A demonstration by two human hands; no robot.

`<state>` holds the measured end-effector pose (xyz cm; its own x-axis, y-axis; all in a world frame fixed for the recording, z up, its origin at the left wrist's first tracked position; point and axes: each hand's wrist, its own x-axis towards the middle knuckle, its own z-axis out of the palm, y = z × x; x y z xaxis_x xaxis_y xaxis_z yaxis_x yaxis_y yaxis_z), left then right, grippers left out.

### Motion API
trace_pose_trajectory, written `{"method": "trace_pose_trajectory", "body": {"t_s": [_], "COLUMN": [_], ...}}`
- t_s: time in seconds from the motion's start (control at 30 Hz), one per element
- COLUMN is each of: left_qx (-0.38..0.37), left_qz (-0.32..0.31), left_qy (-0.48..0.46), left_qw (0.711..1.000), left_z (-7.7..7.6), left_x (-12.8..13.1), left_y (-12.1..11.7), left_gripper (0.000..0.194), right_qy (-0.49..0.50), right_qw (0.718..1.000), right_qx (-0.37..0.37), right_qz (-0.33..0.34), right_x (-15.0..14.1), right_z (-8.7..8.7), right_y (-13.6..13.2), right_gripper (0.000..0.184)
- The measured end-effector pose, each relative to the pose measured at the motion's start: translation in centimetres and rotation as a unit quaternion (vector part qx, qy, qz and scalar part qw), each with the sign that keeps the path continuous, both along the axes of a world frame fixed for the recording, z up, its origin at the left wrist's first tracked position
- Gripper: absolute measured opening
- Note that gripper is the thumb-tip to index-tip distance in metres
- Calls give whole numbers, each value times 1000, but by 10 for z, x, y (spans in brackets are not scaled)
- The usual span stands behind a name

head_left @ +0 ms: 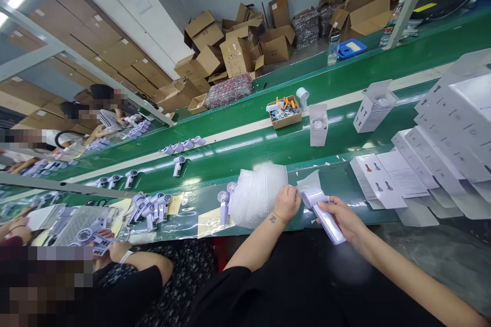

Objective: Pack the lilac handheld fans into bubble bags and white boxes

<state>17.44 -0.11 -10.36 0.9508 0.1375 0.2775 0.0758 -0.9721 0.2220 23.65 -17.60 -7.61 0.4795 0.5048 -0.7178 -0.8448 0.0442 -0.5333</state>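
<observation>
One lilac handheld fan is lying across the right grip, its round head pointing toward the left grip and its handle slanting out below the fingers toward the person's body. The right forearm is reaching in from the lower right, the hand bending around the fan from its outer side. The left forearm is angling up from the person's body, bringing the left hand just beside the fan's head. The right grip is clamping on the handle near its neck, the thumb pressing along the upper face. The left grip is curling its fingers inward near a piece of clear film; whether it is pinching that film, or how tightly it is closing, I cannot tell. Just left of the left grip, a stack of bubble wrap is resting on the tabletop, with lilac fans lying at its far side from that grip. To the right of the right grip, printed white boxes are lying near. Beyond both grips, an open white box is standing on the green belt.
</observation>
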Motion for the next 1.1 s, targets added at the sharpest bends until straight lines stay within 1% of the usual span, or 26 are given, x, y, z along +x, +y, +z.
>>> {"method": "trace_pose_trajectory", "body": {"t_s": [0.03, 0.13, 0.17, 0.2, 0.23, 0.27, 0.33, 0.37, 0.4, 0.43, 0.5, 0.53, 0.57, 0.6, 0.63, 0.7, 0.73, 0.77, 0.8, 0.83, 0.87, 0.93, 0.97, 1.0, 1.03, 1.1], "left_qx": [2, 14, 12, 4, -10, -32, -91, -123, -152, -177, -221, -245, -277, -316, -361, -450, -487, -518, -541, -558, -570, -585, -588, -582, -566, -506], "left_qz": [-17, -125, -150, -156, -141, -107, -15, 17, 25, 5, -79, -103, -100, -70, -20, 75, 95, 97, 89, 75, 60, 26, -1, -37, -82, -180], "left_qy": [-7, -31, -33, -29, -18, -1, 49, 73, 94, 111, 139, 156, 181, 215, 250, 304, 318, 323, 323, 322, 320, 309, 292, 268, 241, 213], "left_qw": [1000, 992, 988, 987, 990, 994, 995, 990, 984, 978, 962, 951, 938, 921, 898, 836, 808, 786, 771, 762, 755, 749, 754, 767, 785, 816], "left_z": [0, 1, 0, -2, -4, -6, -10, -9, -8, -5, 5, 11, 16, 21, 25, 33, 38, 42, 48, 55, 63, 80, 89, 97, 104, 109], "left_x": [0, -4, -5, -6, -6, -5, -2, -1, 0, 1, 3, 5, 8, 12, 16, 24, 26, 28, 28, 27, 25, 23, 23, 24, 26, 33], "left_y": [-3, -6, -5, -3, 0, 1, 2, -1, -4, -8, -16, -19, -20, -20, -18, -15, -14, -13, -12, -12, -10, -2, 4, 11, 17, 23], "left_gripper": [15, 14, 14, 12, 11, 9, 10, 11, 11, 11, 9, 8, 9, 10, 11, 13, 13, 13, 13, 12, 12, 14, 18, 25, 39, 84], "right_qy": [-4, 9, 17, 22, 25, 27, 15, 3, -11, -25, -47, -54, -61, -67, -82, -158, -212, -265, -310, -338, -347, -351, -354, -360, -369, -380], "right_qw": [1000, 1000, 999, 999, 999, 998, 997, 996, 996, 994, 992, 991, 990, 990, 988, 971, 954, 932, 912, 900, 900, 909, 911, 911, 909, 908], "right_qx": [-12, -24, -27, -30, -34, -38, -52, -61, -72, -83, -105, -113, -120, -125, -132, -159, -174, -187, -194, -191, -180, -153, -144, -136, -128, -98], "right_qz": [-7, -17, -20, -26, -33, -41, -54, -57, -59, -60, -53, -44, -31, -18, 4, 80, 124, 162, 189, 199, 192, 165, 154, 147, 147, 146], "right_x": [1, 1, 1, 0, -1, -2, -4, -5, -6, -6, -6, -6, -5, -3, -1, 6, 10, 14, 18, 21, 24, 26, 26, 26, 24, 20], "right_z": [-2, -8, -10, -12, -13, -14, -15, -17, -19, -22, -29, -32, -35, -36, -35, -27, -19, -10, 1, 13, 26, 48, 57, 65, 69, 73], "right_y": [2, 7, 8, 9, 10, 11, 14, 16, 17, 18, 17, 14, 9, 3, -4, -20, -28, -35, -40, -45, -48, -50, -50, -49, -47, -40], "right_gripper": [32, 32, 32, 31, 30, 29, 29, 29, 28, 26, 21, 19, 18, 19, 19, 23, 25, 27, 28, 28, 27, 27, 28, 29, 29, 30]}}
